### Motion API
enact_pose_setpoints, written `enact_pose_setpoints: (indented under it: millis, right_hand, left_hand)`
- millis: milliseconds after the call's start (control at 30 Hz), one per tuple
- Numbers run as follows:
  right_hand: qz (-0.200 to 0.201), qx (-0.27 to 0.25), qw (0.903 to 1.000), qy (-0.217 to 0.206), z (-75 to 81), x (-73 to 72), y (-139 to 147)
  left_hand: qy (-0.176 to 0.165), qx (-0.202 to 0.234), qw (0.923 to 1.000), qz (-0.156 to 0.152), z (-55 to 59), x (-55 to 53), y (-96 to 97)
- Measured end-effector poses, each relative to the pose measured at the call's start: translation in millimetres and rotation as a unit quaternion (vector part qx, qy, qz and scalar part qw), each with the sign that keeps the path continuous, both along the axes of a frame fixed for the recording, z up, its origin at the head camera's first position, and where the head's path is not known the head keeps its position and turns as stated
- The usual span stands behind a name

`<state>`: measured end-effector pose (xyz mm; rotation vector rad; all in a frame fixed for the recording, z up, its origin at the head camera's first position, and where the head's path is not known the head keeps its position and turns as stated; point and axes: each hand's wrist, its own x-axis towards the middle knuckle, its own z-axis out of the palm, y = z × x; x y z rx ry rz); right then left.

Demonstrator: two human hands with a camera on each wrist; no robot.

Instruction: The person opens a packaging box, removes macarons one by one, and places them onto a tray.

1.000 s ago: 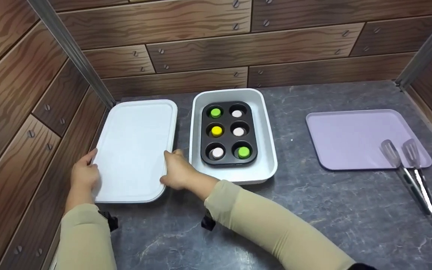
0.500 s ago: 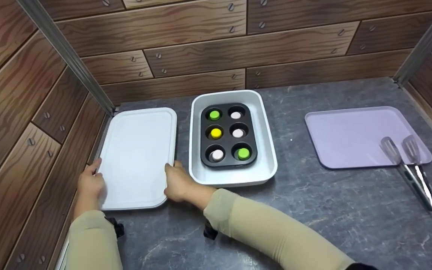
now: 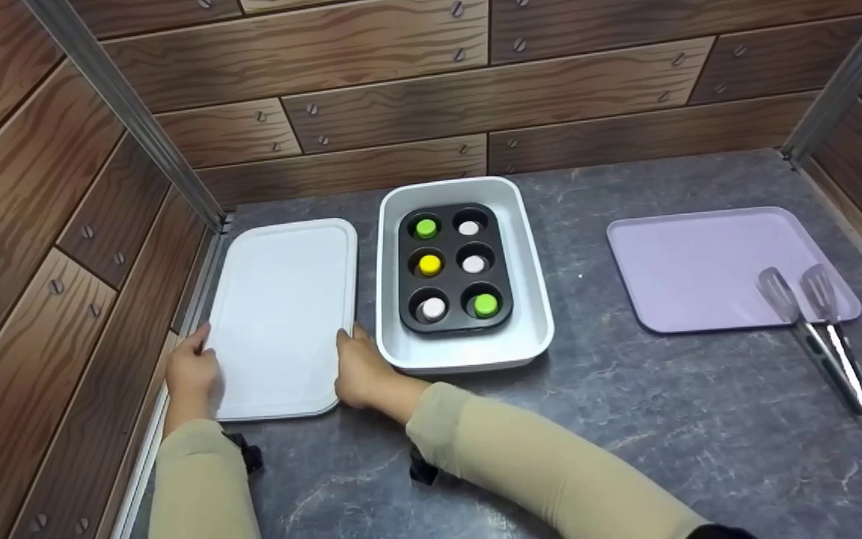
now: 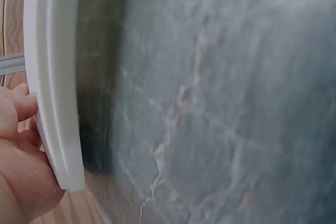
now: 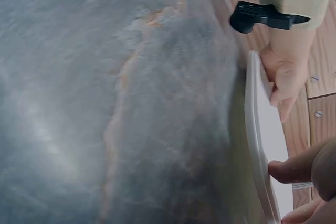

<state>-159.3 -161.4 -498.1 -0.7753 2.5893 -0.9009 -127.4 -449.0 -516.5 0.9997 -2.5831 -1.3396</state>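
Note:
A flat white rectangular lid [image 3: 285, 314] with a rounded rim lies between my hands at the left of the counter. Its left long edge is gripped near the front corner by my left hand [image 3: 193, 378]. My right hand [image 3: 367, 370] grips the opposite edge, thumb on the rim. Up close, the lid's stepped edge [image 4: 60, 77] shows in the left wrist view, beside a dark shadow. Whether its underside touches the counter I cannot tell. Right of it stands a deep white pan [image 3: 541, 299] holding a dark muffin tin [image 3: 450, 284], with green, yellow and white round pieces in its cups.
A lavender tray [image 3: 693, 269] lies on the right of the grey marbled counter [image 3: 588, 404]. Metal tongs [image 3: 839, 359] rest across its front right corner, handles on the counter. Wood-patterned walls [image 3: 401, 97] rise at the back and both sides.
Both hands have drawn the lid a little toward me and to the right, closer to the pan. Both keep their hold. The head view has also shifted slightly.

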Motion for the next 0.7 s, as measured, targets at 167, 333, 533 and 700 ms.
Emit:
enact_pose_setpoints:
  millis: [167, 333, 533, 700]
  right_hand:
    - [-0.013, -0.005, 0.9999, 0.004, -7.5, -1.4, -1.9]
    - [-0.016, -0.001, 0.9996, -0.021, -8.1, -4.5, -3.5]
    - [-0.007, -0.017, 0.9970, -0.075, -9.3, -6.4, -1.2]
    - [-0.002, -0.032, 0.9963, -0.080, -14.4, -0.3, 4.2]
  left_hand:
    - [-0.005, -0.014, 0.9999, -0.002, -2.5, -4.4, 1.6]
    - [-0.006, -0.040, 0.9992, -0.001, -5.0, -7.9, 3.3]
    - [0.005, -0.016, 0.9998, 0.006, -5.8, -9.1, 6.3]
    - [0.023, -0.043, 0.9988, 0.001, -4.4, -6.6, 16.3]
